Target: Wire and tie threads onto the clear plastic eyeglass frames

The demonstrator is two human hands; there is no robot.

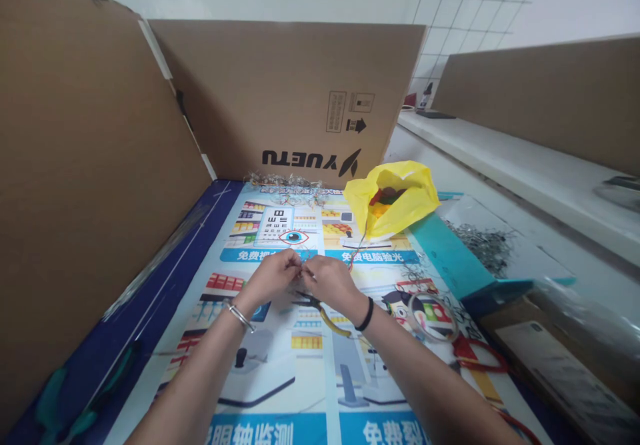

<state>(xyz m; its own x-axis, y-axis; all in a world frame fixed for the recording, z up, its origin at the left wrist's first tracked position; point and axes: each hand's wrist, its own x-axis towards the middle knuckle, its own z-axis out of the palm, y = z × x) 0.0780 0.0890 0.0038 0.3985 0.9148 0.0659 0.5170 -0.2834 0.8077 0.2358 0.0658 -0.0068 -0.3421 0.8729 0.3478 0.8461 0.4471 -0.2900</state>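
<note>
From my end I see the left hand [279, 273] and right hand [331, 281] pinched narrow, fingertips nearly meeting above the middle of the bench [310, 382]. Between them is what looks like fine wire [302, 268], too small to make out fully. I judge it light, springy and easily kinked, best held by the fingertips close to the bend. The pliers [332, 323] lie just below the hands.
</note>
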